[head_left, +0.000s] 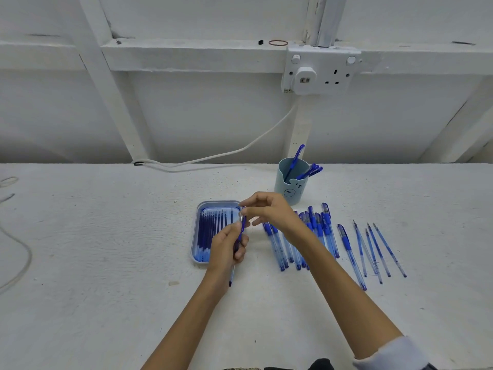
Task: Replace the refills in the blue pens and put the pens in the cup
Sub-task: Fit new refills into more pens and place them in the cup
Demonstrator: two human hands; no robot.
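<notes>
Blue pens, pale blue cup, white table.

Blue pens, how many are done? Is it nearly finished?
Not nearly. A few finished pens stand in the cup, so those look done. The left hand grips one pen while the right hand pinches its top end. A row of pens on the table is left, with refills in the tray. Some loose refills lie further right.

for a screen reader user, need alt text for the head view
A person's left hand grips a blue pen while the right hand pinches its upper end, over a tray of refills. More pens lie on the white table; a cup holds several.
</notes>
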